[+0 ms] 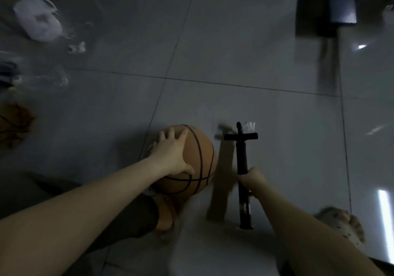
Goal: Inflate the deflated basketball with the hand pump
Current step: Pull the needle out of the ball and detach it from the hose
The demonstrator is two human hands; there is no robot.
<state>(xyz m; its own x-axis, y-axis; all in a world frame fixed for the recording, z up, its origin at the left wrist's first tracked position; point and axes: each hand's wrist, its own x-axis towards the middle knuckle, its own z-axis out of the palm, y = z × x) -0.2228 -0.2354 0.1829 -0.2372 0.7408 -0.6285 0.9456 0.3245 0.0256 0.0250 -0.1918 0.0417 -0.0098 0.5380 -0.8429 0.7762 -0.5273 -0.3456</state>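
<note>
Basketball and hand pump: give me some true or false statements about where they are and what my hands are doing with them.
1. The left hand lies spread on the basketball. True.
2. The right hand holds the hand pump by its T-handle. False: it grips the barrel, and the T-handle is free at the far end.
3. The hand pump is to the left of the basketball. False: it is to its right, apart from it.
4. A crumpled basketball lies at the left edge of the view. True, though it is blurred.
</note>
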